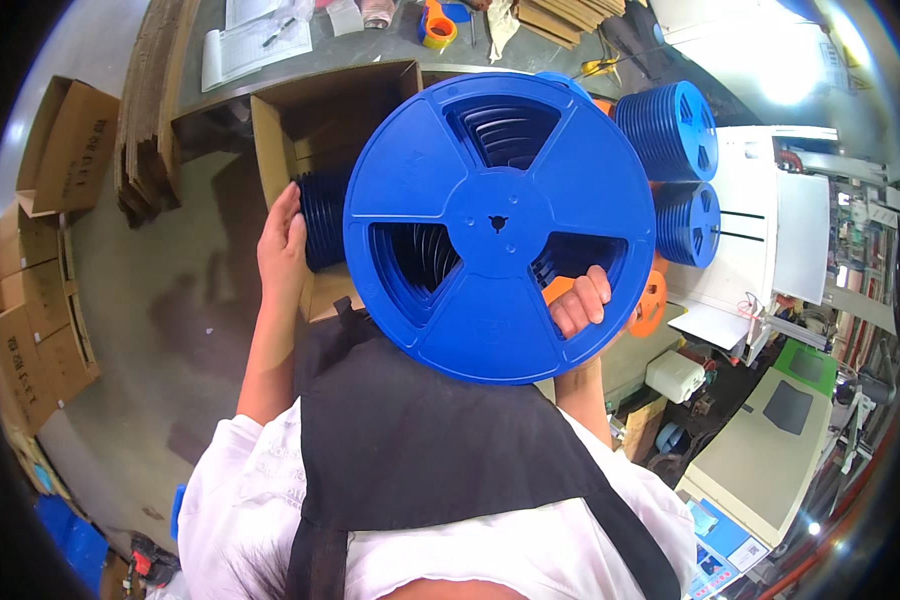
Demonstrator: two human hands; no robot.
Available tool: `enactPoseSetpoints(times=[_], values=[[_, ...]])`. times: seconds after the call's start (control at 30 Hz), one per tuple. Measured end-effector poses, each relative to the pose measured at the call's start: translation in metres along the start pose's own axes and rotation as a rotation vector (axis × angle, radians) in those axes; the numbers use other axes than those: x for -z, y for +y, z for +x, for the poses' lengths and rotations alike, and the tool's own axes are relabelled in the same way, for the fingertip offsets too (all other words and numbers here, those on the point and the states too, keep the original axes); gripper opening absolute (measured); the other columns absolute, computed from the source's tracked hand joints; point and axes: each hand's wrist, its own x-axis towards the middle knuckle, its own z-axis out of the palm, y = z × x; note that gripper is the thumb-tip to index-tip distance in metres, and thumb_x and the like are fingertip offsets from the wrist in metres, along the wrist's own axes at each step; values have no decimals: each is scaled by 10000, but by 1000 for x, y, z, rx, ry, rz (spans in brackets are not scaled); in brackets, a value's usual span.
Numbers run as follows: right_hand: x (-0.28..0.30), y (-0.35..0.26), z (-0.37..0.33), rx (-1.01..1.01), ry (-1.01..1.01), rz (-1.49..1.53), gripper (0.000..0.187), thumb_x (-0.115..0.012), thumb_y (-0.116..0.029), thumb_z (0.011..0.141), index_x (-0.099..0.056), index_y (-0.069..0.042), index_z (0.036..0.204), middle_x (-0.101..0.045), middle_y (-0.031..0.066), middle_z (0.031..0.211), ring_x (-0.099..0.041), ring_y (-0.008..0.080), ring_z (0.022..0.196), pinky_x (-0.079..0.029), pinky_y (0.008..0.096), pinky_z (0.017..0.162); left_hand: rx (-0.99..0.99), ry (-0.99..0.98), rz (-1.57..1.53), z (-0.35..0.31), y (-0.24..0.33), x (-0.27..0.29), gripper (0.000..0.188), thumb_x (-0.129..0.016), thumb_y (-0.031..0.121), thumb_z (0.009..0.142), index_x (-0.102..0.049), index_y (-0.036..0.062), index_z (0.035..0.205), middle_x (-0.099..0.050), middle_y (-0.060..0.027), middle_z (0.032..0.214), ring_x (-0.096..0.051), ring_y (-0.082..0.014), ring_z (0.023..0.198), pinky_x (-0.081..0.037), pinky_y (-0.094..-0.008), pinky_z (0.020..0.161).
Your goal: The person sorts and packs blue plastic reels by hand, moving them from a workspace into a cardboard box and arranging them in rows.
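Note:
A stack of blue plastic reels (500,255) is held up in front of my chest, its near round face turned up toward me. Three wedge-shaped openings surround its small centre hole. My right hand (582,300) has its fingers curled through the lower right opening, gripping the rim side. At the far left end of the stack, my left hand (283,245) presses its fingers against the reel edges; its thumb side shows. Behind the stack stands an open cardboard box (270,150), mostly hidden by the reels.
More blue reel stacks (670,130) and an orange reel (650,305) lie to the right. On the bench behind are papers (255,50) and an orange tape roll (437,27). Flattened cardboard (153,110) and boxes (45,330) stand left; a beige-green machine (765,440) is at right.

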Motion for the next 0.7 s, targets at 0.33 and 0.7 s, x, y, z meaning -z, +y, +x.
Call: enactPoseSetpoints(times=[0.33, 0.7], values=[[-18, -5, 3, -78, -89, -82, 366, -411, -420, 986, -446, -71, 882, -468, 60, 686, -379, 144, 485, -327, 290, 475, -942, -614, 206, -42, 157, -129, 773, -621, 305, 785, -316, 10, 1432, -287, -219, 1492, -232, -345, 1412, -173, -465, 1144], [-19, -5, -12, 6, -113, -182, 395, -778, -283, 781, -457, -79, 886, -530, 41, 732, -429, 104, 461, -338, 253, 415, -104, -246, 193, 20, 8, -64, 540, -433, 265, 974, -311, 48, 1453, -294, -192, 1502, -237, -351, 1407, -184, -376, 1150]])
